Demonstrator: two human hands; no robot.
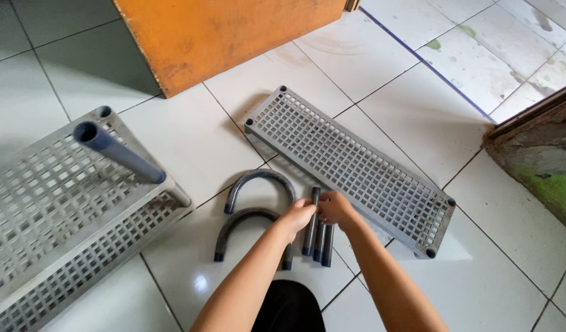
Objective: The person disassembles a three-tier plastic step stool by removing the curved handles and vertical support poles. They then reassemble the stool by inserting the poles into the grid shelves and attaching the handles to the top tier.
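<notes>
White floor tiles carry a grey grid shelf. Just beside its near long edge lie straight dark tubes, long axes running toward and away from the person. The left hand and right hand pinch the upper end of one tube. It looks stiff, light and smooth, best gripped mid-length. Two curved tubes lie left of the shelf.

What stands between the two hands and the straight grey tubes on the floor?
Nothing visible. The left hand and the right hand already meet at the upper end of one straight tube. The curved tubes lie to the left and the loose grid shelf to the right, both apart.
</notes>
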